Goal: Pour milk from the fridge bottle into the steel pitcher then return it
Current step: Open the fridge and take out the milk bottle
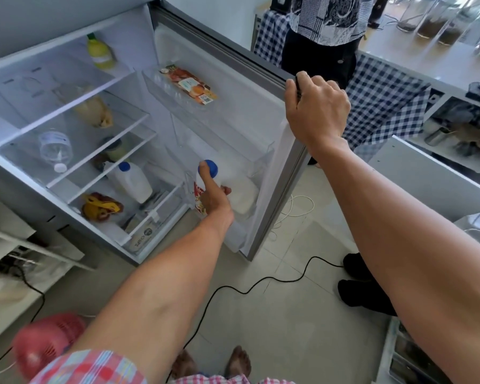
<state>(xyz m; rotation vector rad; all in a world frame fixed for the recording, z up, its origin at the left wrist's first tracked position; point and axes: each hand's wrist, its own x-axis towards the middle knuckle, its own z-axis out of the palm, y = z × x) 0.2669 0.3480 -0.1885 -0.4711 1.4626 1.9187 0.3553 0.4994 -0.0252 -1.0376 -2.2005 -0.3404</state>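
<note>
- The milk bottle (205, 187), blue-capped, stands upright in the lowest door bin (247, 200) of the open fridge.
- The left hand (215, 199) grips its body, fingers curled round, thumb up by the cap; its long axis runs straight up, so I judge it lifts out vertically.
- The right hand (315, 112) clasps the door's edge (277, 189), farther off.

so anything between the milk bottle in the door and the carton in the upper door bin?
Head view: only bare white door liner and a clear shelf rail between the milk bottle, gripped by the left hand, and the carton.
</note>
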